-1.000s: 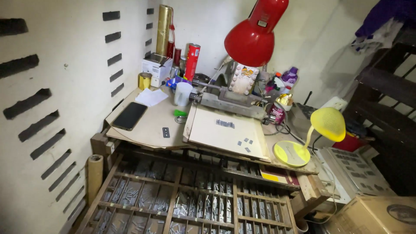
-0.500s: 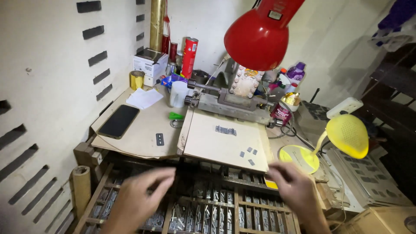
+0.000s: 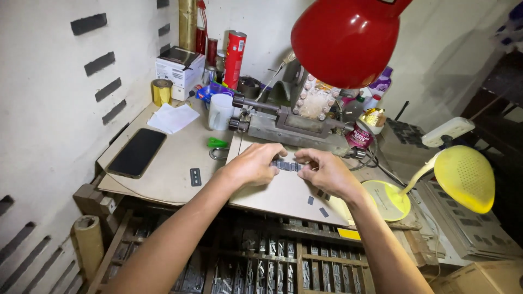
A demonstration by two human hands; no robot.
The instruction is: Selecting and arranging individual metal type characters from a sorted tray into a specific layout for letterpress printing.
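While both hands meet over the beige board [image 3: 283, 193], a short row of metal type pieces [image 3: 285, 165] lies between their fingertips, long axis running 9 to 3 o'clock. Left hand [image 3: 255, 163] pinches the row's 9 o'clock end, fingers curled; right hand [image 3: 324, 173] pinches the 3 o'clock end, thumb tucked under. Both about equally near, each touching one end. Row sits at the 12 o'clock part of the board, just beside the grey metal press [image 3: 294, 122]. Loose type pieces [image 3: 317, 206] lie on the board at 5 o'clock of the right hand. Black phone [image 3: 137, 152] on the counter [image 3: 180, 169] at 9 o'clock, white mug [image 3: 220, 111] at 11, red lamp shade [image 3: 348, 38] overhead at 12, yellow lamp [image 3: 463, 177] at 3, type-case drawer [image 3: 261, 267] below at 6
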